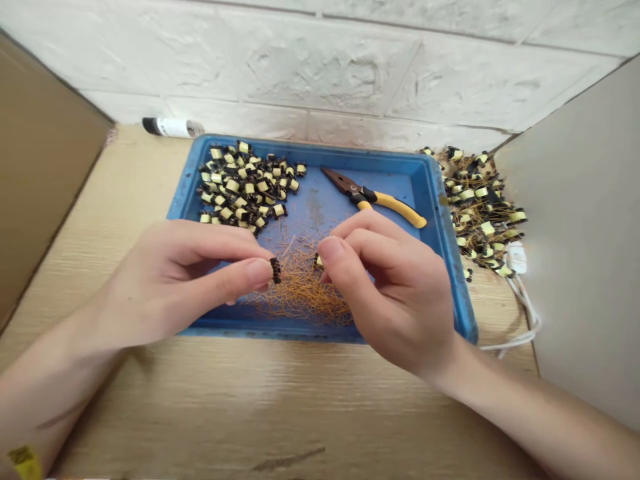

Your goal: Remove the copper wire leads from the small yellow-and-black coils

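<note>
While my left hand (193,287) narrowly pinched one small black component (275,271), my right hand (397,297) gripped a second component (317,261), mostly hidden. Both were above the blue tray (310,333): wire scraps (313,290) below, black-and-yellow components (235,185) far left, yellow-handled pliers (361,195) far right; outside to the right, one wire-trailing heap (467,195).

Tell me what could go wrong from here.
The small part pinched in the left hand could slip and get lost among the wire scraps below. Those scraps might stray into the pile of parts in the same blue tray. The pliers lie by the right hand, which might knock them.
</note>
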The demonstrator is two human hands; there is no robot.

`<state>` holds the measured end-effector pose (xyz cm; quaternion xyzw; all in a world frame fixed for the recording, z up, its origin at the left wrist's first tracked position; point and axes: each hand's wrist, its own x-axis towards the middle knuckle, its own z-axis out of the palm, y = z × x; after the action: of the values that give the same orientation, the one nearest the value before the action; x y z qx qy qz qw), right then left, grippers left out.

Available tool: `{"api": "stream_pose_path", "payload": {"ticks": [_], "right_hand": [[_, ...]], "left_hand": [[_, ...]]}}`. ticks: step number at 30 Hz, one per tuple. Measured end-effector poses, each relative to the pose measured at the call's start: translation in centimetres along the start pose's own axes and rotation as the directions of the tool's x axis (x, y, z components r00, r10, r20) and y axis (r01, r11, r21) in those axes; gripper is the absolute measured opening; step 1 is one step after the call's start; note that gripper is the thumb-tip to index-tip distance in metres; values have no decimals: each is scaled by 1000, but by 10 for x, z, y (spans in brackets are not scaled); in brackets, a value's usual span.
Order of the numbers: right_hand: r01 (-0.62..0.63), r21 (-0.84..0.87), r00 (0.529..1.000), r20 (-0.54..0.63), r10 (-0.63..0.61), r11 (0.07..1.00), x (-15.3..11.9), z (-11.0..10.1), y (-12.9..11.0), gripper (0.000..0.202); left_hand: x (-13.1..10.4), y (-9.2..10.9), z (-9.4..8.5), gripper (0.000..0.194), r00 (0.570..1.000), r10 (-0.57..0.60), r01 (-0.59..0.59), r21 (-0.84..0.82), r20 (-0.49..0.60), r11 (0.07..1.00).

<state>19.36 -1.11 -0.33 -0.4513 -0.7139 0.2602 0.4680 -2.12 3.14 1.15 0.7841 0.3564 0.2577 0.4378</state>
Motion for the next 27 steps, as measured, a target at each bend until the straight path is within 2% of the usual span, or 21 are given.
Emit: {"api": "stream_pose_path", "payload": {"ticks": [4,8,12,15,17,22,24,27], "right_hand": [[7,15,1000,9,-7,1000,0,1,0,21],[-21,56,1000,-6,22,998,-2,3,2,9],[2,96,1000,-27,1,995,-1,3,4,11],[58,32,998,-41,-56,998,1,0,3,36],[66,-5,997,-49,-66,998,2,0,2,44],[-65,59,997,-43,68,996,-1,3,2,11],[-68,76,997,-29,70,995,-2,3,3,9],[14,14,1000,-15,-13,1000,0,2,3,17]], "left_hand": [[-4,-3,1,20,1000,-15,16,-87,8,996],[-4,-6,2,18,1000,-26,25,-105,-5,994],[-1,-2,2,22,998,-57,55,-63,-33,997],[0,1,1,31,994,-96,94,-53,-50,994],[0,2,1,33,992,-106,102,-61,-66,993],[1,1,2,25,992,-96,89,-77,-83,993],[2,2,2,25,993,-94,89,-72,-78,993],[3,3,2,23,994,-80,76,-57,-72,996]]}}
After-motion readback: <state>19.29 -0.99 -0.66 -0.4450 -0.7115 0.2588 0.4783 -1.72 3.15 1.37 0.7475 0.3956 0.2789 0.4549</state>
